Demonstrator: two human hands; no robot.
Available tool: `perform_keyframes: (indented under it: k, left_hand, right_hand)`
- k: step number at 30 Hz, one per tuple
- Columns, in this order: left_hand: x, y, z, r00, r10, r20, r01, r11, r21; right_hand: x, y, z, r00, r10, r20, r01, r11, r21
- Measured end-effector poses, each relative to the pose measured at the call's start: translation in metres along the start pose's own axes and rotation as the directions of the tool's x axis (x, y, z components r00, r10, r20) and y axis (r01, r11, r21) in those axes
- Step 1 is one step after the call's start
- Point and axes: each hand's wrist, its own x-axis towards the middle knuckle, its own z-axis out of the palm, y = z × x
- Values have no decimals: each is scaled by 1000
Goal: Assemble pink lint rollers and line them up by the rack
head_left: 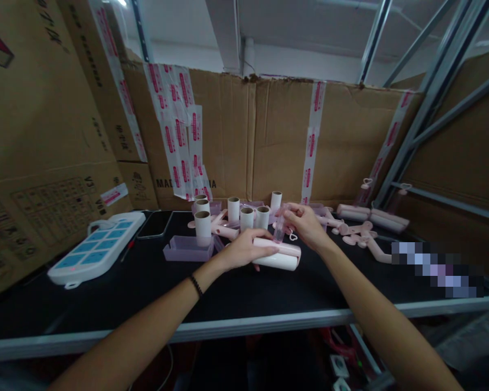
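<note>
At the far left, a white power strip (95, 248) with blue panels lies aslant on the black counter (142, 296), a dark phone (155, 224) just beyond it. Next comes a see-through purple tray (187, 251), low-walled and rectangular; a white cardboard tube (202, 224) stands upright at it, its lower end tinted purple, though whether it is inside or behind the wall I cannot tell. More open-topped white tubes (233, 209) stand to the right, among further purple trays (250, 205) whose contents are mostly hidden, and pink handles (227, 232) lie between them. At the middle, the left hand (240, 250) is wrapped around the left part of a roller (275, 262), held level near the counter's front edge: a smooth cylinder, white below, with a glossy pale pink cover along the top. The right hand (307, 224) pinches a clear plastic piece (280, 229) between thumb and fingers, upright, its lower end at the roller's pink cover; a small pink heart-shaped loop (293, 237) shows just beside it. Farther right lie more pink handles (358, 233), with pink-and-white rollers (389, 220) behind them.
</note>
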Motion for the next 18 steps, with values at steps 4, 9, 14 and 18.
perform_keyframes:
  k: [4, 9, 14, 18]
  left_hand:
    - [1, 1, -1, 999, 18, -34, -19, 999, -39]
    - [5, 3, -4, 967, 42, -253, -105, 965, -242]
    - [7, 11, -9, 865, -25, -501, -224, 874, -432]
    - [5, 16, -10, 832, -50, -552, -224, 880, -418]
  right_hand:
    - [-2, -9, 3, 1000, -6, -3, 6, 1000, -4]
    - [4, -6, -15, 981, -73, -178, 29, 971, -238]
    - [9, 10, -62, 910, -163, -382, -252, 514, -820]
    - [4, 21, -70, 952, 126, -278, -301, 234, -924]
